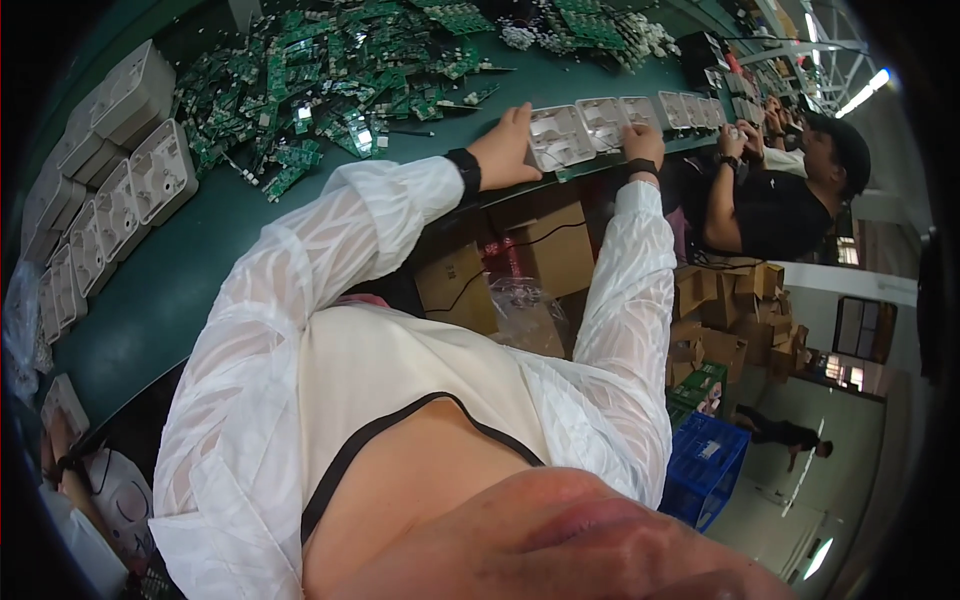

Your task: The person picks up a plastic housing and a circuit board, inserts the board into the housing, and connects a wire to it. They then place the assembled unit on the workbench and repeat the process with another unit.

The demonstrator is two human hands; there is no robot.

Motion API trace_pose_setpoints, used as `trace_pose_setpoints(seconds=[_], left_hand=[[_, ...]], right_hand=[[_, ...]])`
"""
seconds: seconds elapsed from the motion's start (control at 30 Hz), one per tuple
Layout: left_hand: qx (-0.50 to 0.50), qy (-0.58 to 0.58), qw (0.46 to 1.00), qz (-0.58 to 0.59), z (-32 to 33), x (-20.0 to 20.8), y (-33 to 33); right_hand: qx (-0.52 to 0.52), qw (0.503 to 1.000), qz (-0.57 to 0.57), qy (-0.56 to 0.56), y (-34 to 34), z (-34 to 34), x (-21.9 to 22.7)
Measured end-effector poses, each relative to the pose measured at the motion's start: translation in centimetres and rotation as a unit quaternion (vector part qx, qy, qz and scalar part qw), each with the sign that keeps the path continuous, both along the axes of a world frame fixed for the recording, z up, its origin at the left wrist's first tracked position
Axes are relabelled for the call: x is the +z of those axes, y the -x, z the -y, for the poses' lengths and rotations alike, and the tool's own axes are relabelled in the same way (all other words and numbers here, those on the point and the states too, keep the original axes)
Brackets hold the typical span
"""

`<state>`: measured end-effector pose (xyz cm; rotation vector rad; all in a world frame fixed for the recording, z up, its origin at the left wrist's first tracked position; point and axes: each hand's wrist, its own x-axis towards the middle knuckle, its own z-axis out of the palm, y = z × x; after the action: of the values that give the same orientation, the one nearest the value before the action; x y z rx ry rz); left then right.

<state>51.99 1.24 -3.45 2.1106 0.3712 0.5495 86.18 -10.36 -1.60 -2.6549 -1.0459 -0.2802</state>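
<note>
Three off-white, hollow plastic housings [601,123] are lined up on the counter [215,243], bordered by the spread left hand [504,150] and partly overlapped by the right hand [643,145], whose grip cannot be told.

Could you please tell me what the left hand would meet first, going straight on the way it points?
The left hand would meet the white plastic casing right beside it first; they seem to touch, though exact depth is unclear.
</note>
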Motion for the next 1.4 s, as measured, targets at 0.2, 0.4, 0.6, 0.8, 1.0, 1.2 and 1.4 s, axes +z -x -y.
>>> trace_pose_setpoints(seconds=[0.2,0.4,0.6,0.8,1.0,1.2,1.4], left_hand=[[-0.03,-0.044,0.997,0.055,0.3,-0.8,-4.1],[-0.103,0.068,0.992,0.003,0.7,3.9,4.0],[-0.152,-0.05,0.985,0.065,0.0,9.7,22.1],[0.32,-0.314,0.887,-0.112,-4.0,9.9,36.1],[0.377,-0.395,0.803,-0.24,-8.6,6.2,41.2],[0.342,-0.384,0.82,-0.251,-10.6,5.0,43.5],[0.361,-0.338,0.846,-0.2,-9.1,6.4,44.2]], right_hand=[[-0.052,0.995,0.003,-0.08,-3.2,1.5,-0.4],[0.134,0.96,0.122,-0.213,9.6,3.2,1.4],[0.147,0.934,-0.115,-0.305,22.1,7.3,0.8],[0.239,0.911,-0.205,-0.265,27.2,5.9,0.4],[0.315,0.907,-0.191,-0.206,32.8,1.6,1.9],[0.368,0.882,-0.227,-0.184,36.6,-0.7,2.6],[0.308,0.913,-0.2,-0.178,36.8,-3.2,2.3]])
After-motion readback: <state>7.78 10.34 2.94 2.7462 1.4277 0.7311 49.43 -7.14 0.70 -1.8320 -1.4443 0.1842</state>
